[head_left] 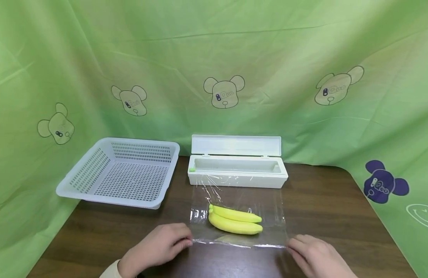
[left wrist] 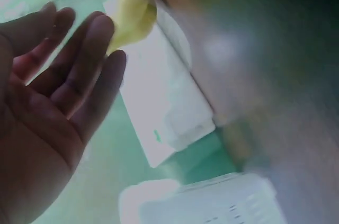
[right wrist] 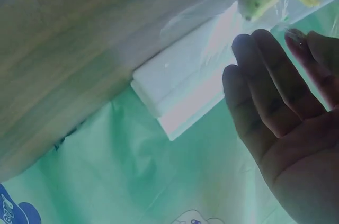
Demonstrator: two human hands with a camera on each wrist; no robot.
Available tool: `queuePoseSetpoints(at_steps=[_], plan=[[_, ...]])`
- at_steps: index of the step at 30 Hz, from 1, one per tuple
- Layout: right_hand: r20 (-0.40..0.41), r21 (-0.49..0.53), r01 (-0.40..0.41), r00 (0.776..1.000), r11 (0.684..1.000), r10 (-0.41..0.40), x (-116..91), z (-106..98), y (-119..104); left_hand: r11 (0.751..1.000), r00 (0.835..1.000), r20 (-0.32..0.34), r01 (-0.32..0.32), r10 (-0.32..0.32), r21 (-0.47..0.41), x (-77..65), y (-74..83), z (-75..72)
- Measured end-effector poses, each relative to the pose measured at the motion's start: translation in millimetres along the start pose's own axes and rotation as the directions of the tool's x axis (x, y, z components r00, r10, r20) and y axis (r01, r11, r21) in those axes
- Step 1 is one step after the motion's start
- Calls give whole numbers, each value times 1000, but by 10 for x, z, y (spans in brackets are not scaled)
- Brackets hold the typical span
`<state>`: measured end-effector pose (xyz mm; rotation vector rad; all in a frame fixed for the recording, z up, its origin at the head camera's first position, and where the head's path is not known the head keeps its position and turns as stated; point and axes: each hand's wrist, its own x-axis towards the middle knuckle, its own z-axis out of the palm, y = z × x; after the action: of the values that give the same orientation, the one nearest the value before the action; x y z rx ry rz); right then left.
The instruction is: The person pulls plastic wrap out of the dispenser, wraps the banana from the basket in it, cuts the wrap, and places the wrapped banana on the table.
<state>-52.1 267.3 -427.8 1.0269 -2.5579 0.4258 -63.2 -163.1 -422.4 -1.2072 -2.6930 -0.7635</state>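
A sheet of clear cling film (head_left: 269, 216) runs from the white dispenser box (head_left: 234, 180) toward the person, its near edge gathered into a shiny line. My left hand (head_left: 161, 245) pinches the left end of that edge, and my right hand (head_left: 312, 253) pinches the right end. Between them a yellow bunch of two bananas (head_left: 234, 224) lies in the film's area; whether it is over or under the film I cannot tell. In the right wrist view, thumb and forefinger of the right hand (right wrist: 286, 113) meet on the film. The left hand (left wrist: 58, 86) shows its palm in the left wrist view.
A white perforated plastic basket (head_left: 130, 181) stands at the left of the dark wooden table (head_left: 321, 204). The dispenser's lid (head_left: 236, 145) is raised at the back. Behind hangs a green curtain (head_left: 286, 127) printed with bear heads.
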Motion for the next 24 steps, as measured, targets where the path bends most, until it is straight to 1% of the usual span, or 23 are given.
queuePoseSetpoints(at_steps=[1,3,5,6,9,12,14,16,17,18,20,21,22,23,24], plan=[[-63,-16,32,997,999,-33,25,8,16,999,1000,-12,16,-16,-30,23,-33,-7],[-143,-27,68,987,997,-71,91,23,49,994,998,-38,40,-44,-101,74,-102,-19],[-208,-52,90,973,995,-99,160,43,86,987,996,-72,49,-60,-153,129,-168,-24],[-224,-62,91,969,994,-103,193,48,103,984,994,-89,50,-66,-171,158,-196,-26],[-235,-73,69,968,995,-84,274,57,159,977,988,-135,50,-80,-210,254,-260,-30],[-223,-75,55,972,996,-70,336,85,226,970,979,-173,64,-106,-234,351,-312,-19],[-213,-70,54,975,996,-68,371,110,273,959,973,-184,87,-140,-268,414,-344,-4],[-197,-61,47,979,997,-59,397,135,318,938,964,-185,121,-189,-324,475,-380,18],[-188,-54,41,981,998,-51,406,150,343,916,960,-177,139,-219,-376,506,-393,28],[-180,-47,32,983,998,-40,416,163,363,887,955,-165,155,-248,-435,538,-417,45],[-159,-34,5,987,999,-11,439,189,392,804,943,-135,178,-304,-567,601,-465,81],[-145,-30,-10,989,1000,6,454,205,404,752,937,-116,185,-328,-632,633,-490,100],[-127,-25,-27,992,999,24,465,218,413,694,931,-92,195,-353,-693,669,-510,124],[-106,-17,-44,993,999,42,475,229,419,632,925,-62,207,-376,-747,706,-529,148],[-84,-11,-64,995,998,63,490,238,421,580,916,-33,224,-399,-783,742,-548,174]])
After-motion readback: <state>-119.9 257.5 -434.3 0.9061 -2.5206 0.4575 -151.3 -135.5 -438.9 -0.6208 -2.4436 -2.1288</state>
